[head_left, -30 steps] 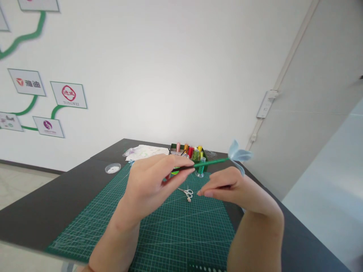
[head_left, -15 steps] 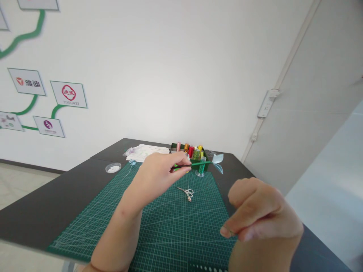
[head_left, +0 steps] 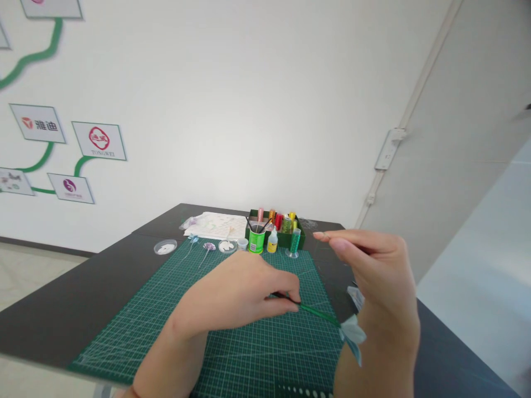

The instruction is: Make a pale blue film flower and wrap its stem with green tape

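Note:
My left hand is closed in a pinch around the dark end of a green-wrapped stem. The stem belongs to a pale blue artificial flower, whose petals point right and downward, in front of my right forearm. Raised above it at the right is my right hand, thumb and forefinger pressed together. A tiny pale bit shows at those fingertips, too fine to name. The green cutting mat lies beneath my left hand.
Along the back stand a green box of thread spools, a green can with brushes, a yellow-labelled glue bottle and a green thread spool. Small flowers and shallow dishes are at the left; white paper lies behind.
My left hand has come lower and nearer with the flower, which now tilts downward. My right hand has risen with its pinch. The scissors seen on the mat earlier are now hidden.

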{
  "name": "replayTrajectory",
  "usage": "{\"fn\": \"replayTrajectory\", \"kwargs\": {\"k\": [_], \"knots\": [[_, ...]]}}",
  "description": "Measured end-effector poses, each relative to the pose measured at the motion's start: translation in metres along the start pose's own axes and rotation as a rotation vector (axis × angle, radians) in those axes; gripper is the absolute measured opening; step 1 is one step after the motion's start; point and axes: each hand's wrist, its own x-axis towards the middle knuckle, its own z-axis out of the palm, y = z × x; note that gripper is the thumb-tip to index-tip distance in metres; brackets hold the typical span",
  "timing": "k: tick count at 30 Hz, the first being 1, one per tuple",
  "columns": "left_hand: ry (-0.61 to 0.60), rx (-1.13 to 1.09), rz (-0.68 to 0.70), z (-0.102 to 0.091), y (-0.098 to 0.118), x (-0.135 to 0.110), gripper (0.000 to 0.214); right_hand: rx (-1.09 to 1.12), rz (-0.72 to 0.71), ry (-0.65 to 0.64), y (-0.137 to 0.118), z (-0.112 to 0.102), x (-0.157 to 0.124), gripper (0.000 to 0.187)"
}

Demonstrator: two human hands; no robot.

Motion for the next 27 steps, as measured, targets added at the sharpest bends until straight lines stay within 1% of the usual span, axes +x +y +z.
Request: {"fn": "replayTrajectory", "kwargs": {"k": [2, 5, 8, 11, 15, 20, 24, 27], "knots": [[0.013, 0.008, 0.002, -0.001, 0.002, -0.002, 0.006, -0.014, 0.048, 0.03, 0.001, 0.005, 0.002, 0.02], [0.031, 0.011, 0.004, -0.003, 0.003, -0.006, 0.005, -0.027, 0.078, 0.05, 0.002, 0.011, 0.006, 0.019], [0.058, 0.002, 0.008, -0.005, 0.004, -0.011, 0.004, -0.041, 0.101, 0.033, 0.001, 0.014, 0.009, 0.017], [0.11, 0.01, 0.019, -0.007, 0.005, -0.016, 0.003, -0.054, 0.139, -0.004, 0.0, 0.015, 0.011, 0.013], [0.169, 0.04, 0.028, -0.008, 0.007, -0.021, 0.002, -0.088, 0.174, -0.073, 0.001, 0.016, 0.014, 0.01], [0.23, 0.03, 0.036, -0.009, 0.008, -0.027, 0.004, -0.133, 0.188, -0.174, 0.005, 0.02, 0.016, 0.014], [0.287, 0.025, 0.031, -0.01, 0.01, -0.028, 0.006, -0.158, 0.224, -0.302, 0.007, 0.021, 0.017, 0.018], [0.408, 0.037, 0.031, -0.011, 0.009, -0.027, 0.005, -0.133, 0.251, -0.404, 0.008, 0.02, 0.017, 0.018]]}}
